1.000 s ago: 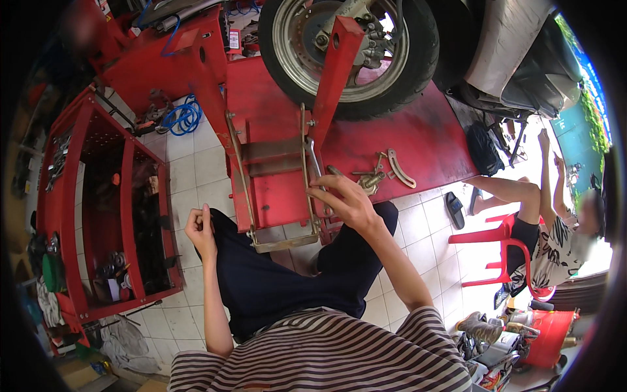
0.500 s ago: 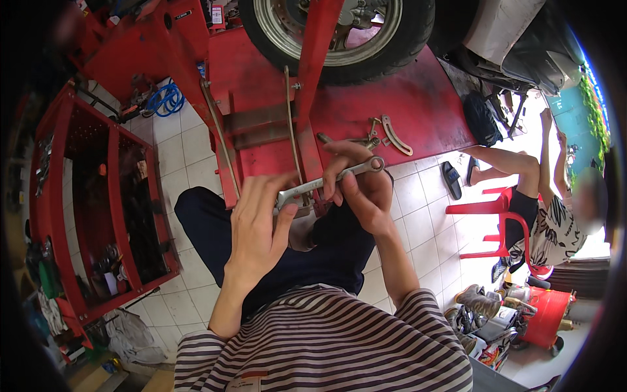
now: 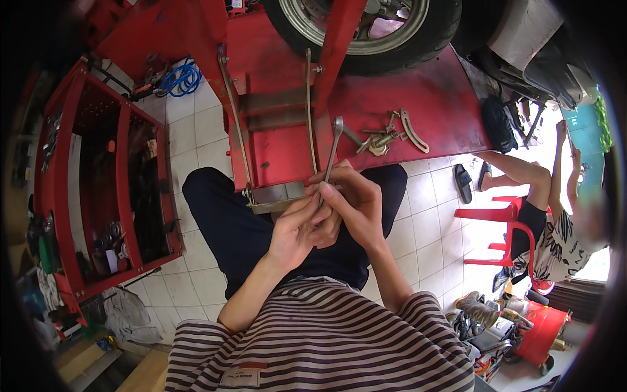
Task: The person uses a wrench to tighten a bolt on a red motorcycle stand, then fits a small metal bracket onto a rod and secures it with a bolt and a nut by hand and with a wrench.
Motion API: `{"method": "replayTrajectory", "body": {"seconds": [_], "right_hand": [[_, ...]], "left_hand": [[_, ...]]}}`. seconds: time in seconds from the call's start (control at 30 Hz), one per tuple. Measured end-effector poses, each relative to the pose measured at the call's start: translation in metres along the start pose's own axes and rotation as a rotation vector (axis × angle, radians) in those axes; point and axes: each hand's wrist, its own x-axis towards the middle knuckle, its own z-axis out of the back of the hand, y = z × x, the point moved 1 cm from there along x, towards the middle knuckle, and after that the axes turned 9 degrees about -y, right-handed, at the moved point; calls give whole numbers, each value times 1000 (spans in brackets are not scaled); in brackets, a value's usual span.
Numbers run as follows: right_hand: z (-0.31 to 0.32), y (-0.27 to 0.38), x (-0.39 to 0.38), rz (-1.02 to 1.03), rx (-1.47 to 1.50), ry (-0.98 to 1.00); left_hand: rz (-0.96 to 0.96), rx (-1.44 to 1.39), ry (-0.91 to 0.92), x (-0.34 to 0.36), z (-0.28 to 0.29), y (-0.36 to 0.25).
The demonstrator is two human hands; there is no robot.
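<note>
In the head view, the right hand is gripping a wrench with bent fingers, ring end pointing to twelve o'clock. The left hand is touching the right, fingers folded; its hold I cannot tell. A brass-coloured part is lying at one o'clock.

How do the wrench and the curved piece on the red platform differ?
Shape: the wrench has a straight shaft, while the curved piece bends in an arc.
Place: the wrench is in the fingers of the left hand and right hand; the curved piece lies on the red platform.
Colour: the wrench looks silvery grey, the curved piece tan.
Both are slender and look like metal.
</note>
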Motion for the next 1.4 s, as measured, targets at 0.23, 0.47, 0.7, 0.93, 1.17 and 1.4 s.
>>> {"method": "replayTrajectory", "body": {"seconds": [0.23,0.47,0.7,0.93,1.17,1.4], "right_hand": [[0,1,16,-74,-57,-37],[-12,0,35,51,64,-107],[14,-5,22,-11,43,-213],[34,-22,8,-33,59,-277],[42,-34,-2,-83,62,-288],[43,-37,-7,-81,55,-281]], "left_hand": [[-201,845,-261,-4,9,1],[-478,1742,-536,32,-5,-39],[-427,1804,-553,57,-2,-53],[-500,1863,-537,55,-6,-48],[-462,1808,-544,63,-15,-53],[-451,2000,-533,58,-31,-55]]}}
